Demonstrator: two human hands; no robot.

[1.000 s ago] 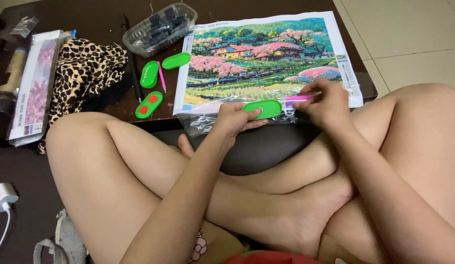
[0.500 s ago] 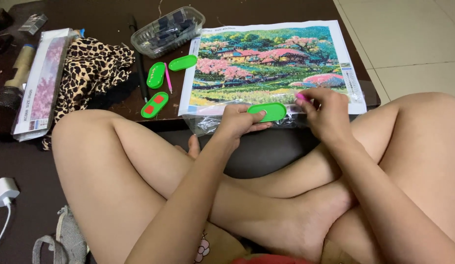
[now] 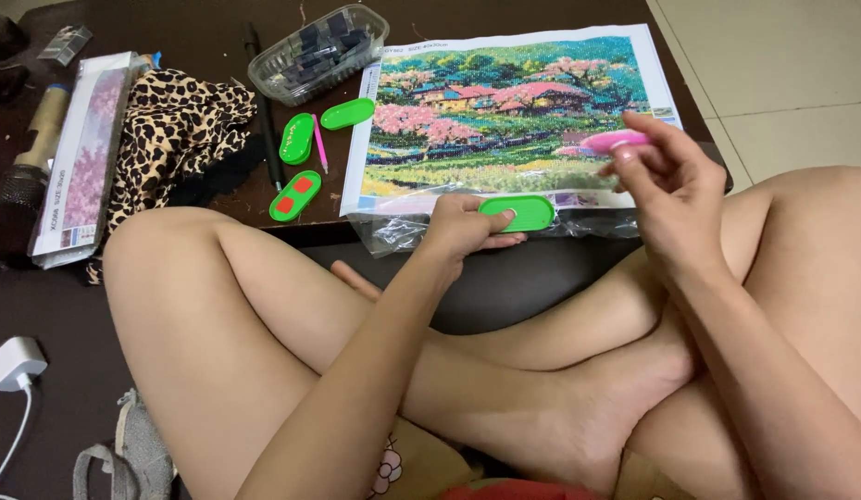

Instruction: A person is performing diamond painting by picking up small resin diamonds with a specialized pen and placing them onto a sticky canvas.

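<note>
A green tray (image 3: 518, 212) is gripped in the left hand (image 3: 463, 229), thumb on top and fingers beneath, at the near edge of the canvas (image 3: 505, 111). A pink pen (image 3: 614, 141) is pinched in the right hand (image 3: 667, 199) between thumb and fingertips; the hand is raised over the near right corner of the canvas, the pen lying roughly level above the picture. The canvas, a colourful landscape with pink trees and houses, lies flat on the dark desk (image 3: 199, 28). Crumpled clear film (image 3: 393, 231) hangs from the near edge of the canvas, under the tray.

Just left of the canvas, three more green trays are noted: one (image 3: 347, 114) beside its far left edge, one (image 3: 296, 139) further left, and one (image 3: 294, 195) with red squares nearer the desk edge. A thin pink stick (image 3: 318, 143) lies between the trays and the canvas. A clear box (image 3: 318, 54) of dark packets stands beyond the far left corner of the canvas. A black pen (image 3: 262, 102) lies left of the trays. Further left, a leopard-print cloth (image 3: 171, 130) and a long flat carton (image 3: 79, 148) are recorded. A white charger (image 3: 14, 363) lies on the floor, well left of the canvas. The person's legs are crossed below the desk.
</note>
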